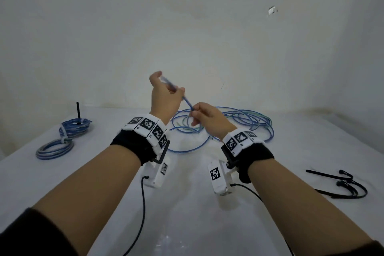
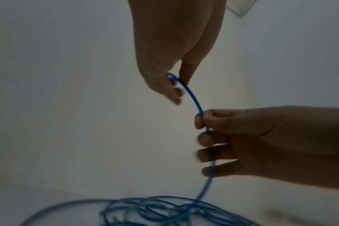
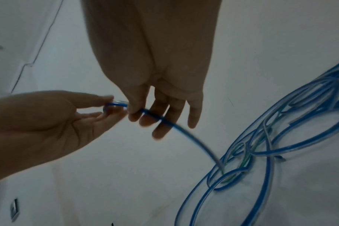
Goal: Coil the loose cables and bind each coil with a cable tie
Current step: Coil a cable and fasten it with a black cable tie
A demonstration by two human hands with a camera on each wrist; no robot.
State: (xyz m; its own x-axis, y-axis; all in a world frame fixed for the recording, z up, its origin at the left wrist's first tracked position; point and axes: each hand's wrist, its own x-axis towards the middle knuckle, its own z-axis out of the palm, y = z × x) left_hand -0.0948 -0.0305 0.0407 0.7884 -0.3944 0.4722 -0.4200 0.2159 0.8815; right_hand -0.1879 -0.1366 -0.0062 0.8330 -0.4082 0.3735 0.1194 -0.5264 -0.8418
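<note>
Both hands, left hand (image 1: 164,94) and right hand (image 1: 209,119), pinch the blue cable (image 1: 188,104) (raised).

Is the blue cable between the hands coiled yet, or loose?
Loose: the blue cable sprawls in untied loops on the table.

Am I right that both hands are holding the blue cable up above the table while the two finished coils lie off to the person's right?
Not quite: the two finished coils lie to the person's left, as the head view shows. The rest holds: the left hand and right hand both pinch the blue cable above the table.
</note>
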